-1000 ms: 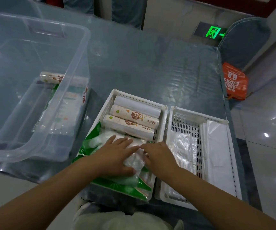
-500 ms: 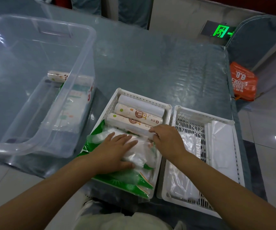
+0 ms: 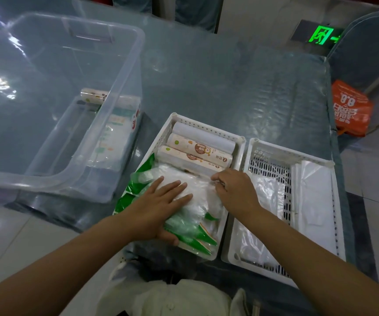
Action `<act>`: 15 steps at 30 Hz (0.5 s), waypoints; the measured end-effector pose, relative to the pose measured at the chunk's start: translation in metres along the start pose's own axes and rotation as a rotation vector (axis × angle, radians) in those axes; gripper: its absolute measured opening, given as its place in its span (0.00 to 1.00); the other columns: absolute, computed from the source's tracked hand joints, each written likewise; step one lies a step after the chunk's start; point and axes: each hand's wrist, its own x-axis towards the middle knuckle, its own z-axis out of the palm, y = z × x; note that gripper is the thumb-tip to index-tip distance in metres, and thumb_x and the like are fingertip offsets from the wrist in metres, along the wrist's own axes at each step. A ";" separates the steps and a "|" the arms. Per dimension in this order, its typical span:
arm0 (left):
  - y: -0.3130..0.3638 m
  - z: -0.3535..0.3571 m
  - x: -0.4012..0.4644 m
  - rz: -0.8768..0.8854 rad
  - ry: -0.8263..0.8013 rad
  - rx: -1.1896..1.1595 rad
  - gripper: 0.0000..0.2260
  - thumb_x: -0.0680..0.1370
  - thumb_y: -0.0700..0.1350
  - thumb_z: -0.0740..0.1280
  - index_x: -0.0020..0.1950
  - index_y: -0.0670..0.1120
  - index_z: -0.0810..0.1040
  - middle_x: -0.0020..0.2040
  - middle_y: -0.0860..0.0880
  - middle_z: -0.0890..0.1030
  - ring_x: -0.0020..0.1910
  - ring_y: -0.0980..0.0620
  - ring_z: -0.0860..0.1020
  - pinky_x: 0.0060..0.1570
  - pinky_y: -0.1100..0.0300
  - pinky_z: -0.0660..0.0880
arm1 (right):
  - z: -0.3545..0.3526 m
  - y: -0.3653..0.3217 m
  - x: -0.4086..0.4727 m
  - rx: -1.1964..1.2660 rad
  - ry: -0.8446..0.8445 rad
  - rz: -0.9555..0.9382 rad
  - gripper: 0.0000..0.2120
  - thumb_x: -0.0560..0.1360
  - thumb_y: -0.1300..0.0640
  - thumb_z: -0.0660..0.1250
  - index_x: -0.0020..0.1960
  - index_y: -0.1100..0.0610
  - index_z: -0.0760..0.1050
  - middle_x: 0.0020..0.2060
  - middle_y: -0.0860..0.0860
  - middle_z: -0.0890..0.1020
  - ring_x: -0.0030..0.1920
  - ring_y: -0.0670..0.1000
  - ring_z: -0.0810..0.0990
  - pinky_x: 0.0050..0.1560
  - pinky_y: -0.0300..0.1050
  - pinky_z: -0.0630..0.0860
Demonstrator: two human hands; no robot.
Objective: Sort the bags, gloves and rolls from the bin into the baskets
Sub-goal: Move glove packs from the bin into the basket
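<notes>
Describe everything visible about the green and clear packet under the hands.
The green and clear packet is soft, crinkly plastic film, green along its edges with a clear middle showing pale contents. It lies flat in the near end of the left basket, in front of three rolls. The left hand presses flat on it; the right hand touches its far right corner.

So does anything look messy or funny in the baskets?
A little. The green and clear packet under the left hand bulges over the left basket's edge, at a slant. The rolls lie neat.
</notes>
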 end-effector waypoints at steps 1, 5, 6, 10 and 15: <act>-0.001 -0.001 0.001 0.011 0.005 0.004 0.47 0.65 0.76 0.54 0.75 0.55 0.39 0.74 0.49 0.36 0.72 0.50 0.33 0.68 0.47 0.29 | 0.000 -0.001 -0.003 -0.007 0.005 -0.003 0.08 0.71 0.65 0.66 0.48 0.58 0.82 0.44 0.53 0.85 0.47 0.54 0.81 0.50 0.45 0.73; -0.004 -0.001 0.003 0.058 0.025 0.009 0.47 0.66 0.75 0.55 0.75 0.54 0.39 0.74 0.49 0.37 0.72 0.50 0.33 0.67 0.47 0.28 | -0.001 -0.008 -0.020 -0.039 0.025 0.014 0.10 0.72 0.65 0.65 0.50 0.57 0.81 0.48 0.51 0.84 0.50 0.51 0.80 0.50 0.42 0.68; -0.004 -0.001 0.003 0.068 0.029 0.005 0.46 0.66 0.75 0.54 0.75 0.54 0.39 0.75 0.49 0.38 0.72 0.50 0.34 0.67 0.47 0.28 | 0.000 -0.010 -0.025 -0.036 0.040 0.023 0.10 0.71 0.65 0.65 0.50 0.57 0.81 0.49 0.51 0.84 0.50 0.52 0.80 0.50 0.42 0.68; -0.005 -0.002 -0.003 0.125 0.032 -0.011 0.46 0.67 0.74 0.53 0.75 0.53 0.39 0.77 0.46 0.42 0.74 0.49 0.37 0.69 0.47 0.30 | -0.001 -0.030 -0.049 -0.026 0.086 0.016 0.06 0.71 0.64 0.68 0.46 0.57 0.80 0.42 0.52 0.82 0.43 0.52 0.79 0.46 0.46 0.73; -0.016 -0.003 -0.018 0.234 0.041 0.006 0.44 0.70 0.71 0.55 0.75 0.52 0.37 0.74 0.48 0.36 0.72 0.50 0.32 0.67 0.47 0.27 | -0.003 -0.051 -0.083 -0.051 0.054 -0.003 0.09 0.67 0.68 0.69 0.46 0.59 0.80 0.39 0.53 0.81 0.40 0.52 0.78 0.43 0.42 0.73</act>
